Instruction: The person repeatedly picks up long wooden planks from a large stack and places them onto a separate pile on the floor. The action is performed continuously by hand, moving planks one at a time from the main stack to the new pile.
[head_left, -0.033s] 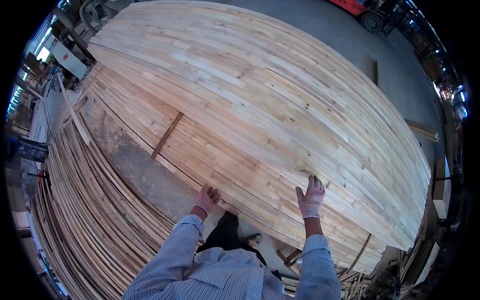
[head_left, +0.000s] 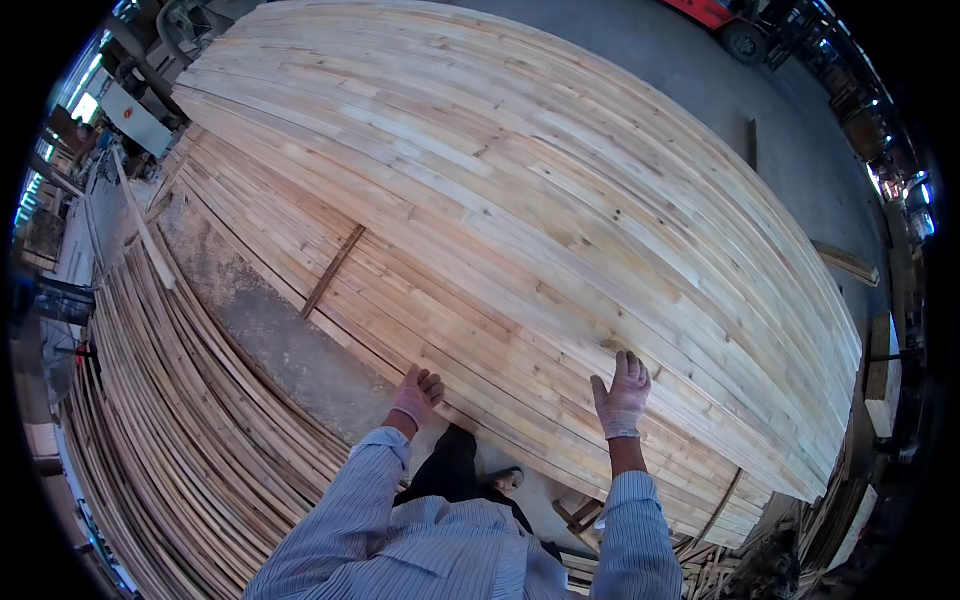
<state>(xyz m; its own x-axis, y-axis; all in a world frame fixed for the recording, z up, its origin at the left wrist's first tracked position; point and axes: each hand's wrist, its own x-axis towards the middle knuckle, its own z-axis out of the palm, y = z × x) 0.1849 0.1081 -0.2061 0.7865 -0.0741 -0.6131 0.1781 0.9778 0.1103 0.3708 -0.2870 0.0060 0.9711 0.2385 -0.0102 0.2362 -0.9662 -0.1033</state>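
A broad stack of pale wooden boards (head_left: 520,200) fills the middle, with a lower layer of boards (head_left: 420,330) along its near side. My left hand (head_left: 417,394), in a light pinkish work glove, is at the near edge of this lower layer. Its fingers are loosely bent and nothing shows in them; whether they touch the wood I cannot tell. My right hand (head_left: 622,392), gloved alike, is over the boards farther right, beside the upper layer's near edge. Its fingers are stretched out, the thumb apart, and it holds nothing.
A dark wooden strip (head_left: 334,270) lies across the lower boards. Many long thin battens (head_left: 200,400) are stacked at left, beside a strip of concrete floor (head_left: 285,335). A pale batten (head_left: 143,222) slants over their far end. A red vehicle (head_left: 705,12) stands at the far right.
My left hand has shifted very slightly to the right. My right hand looks the same, and the boards have not visibly moved.
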